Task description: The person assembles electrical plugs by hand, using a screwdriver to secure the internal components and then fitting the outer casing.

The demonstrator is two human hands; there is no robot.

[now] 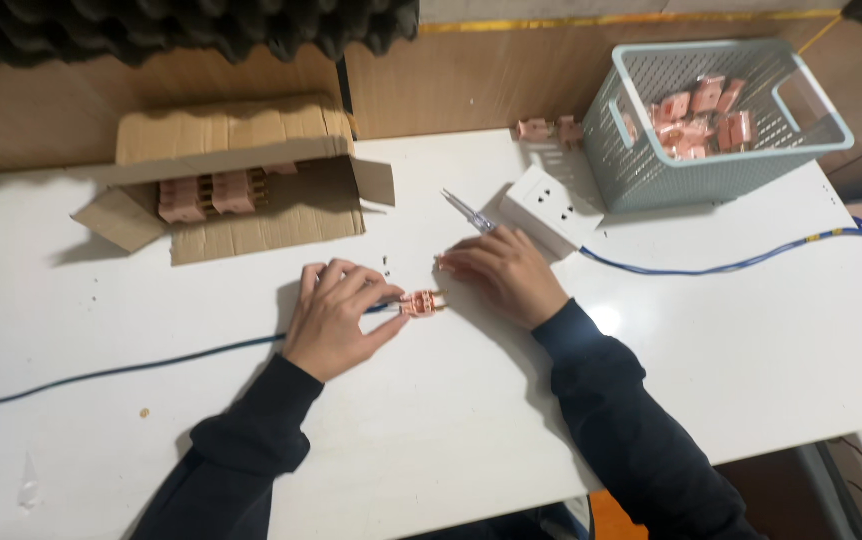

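In the head view, the left hand (336,315) pinched a pink connector (419,302) on the blue cable (151,362), resting on the white table (451,420). The right hand (501,272) lay curled just beside it, fingertips touching the table; whether it gripped anything could not be told. A cardboard box (241,175) sat behind.

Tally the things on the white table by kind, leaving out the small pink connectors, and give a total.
Cardboard box: 1
Pale blue plastic basket: 1
White power socket block: 1
Tester screwdriver: 1
Blue cable: 2 stretches in view, one on each side of the hands
Total: 6
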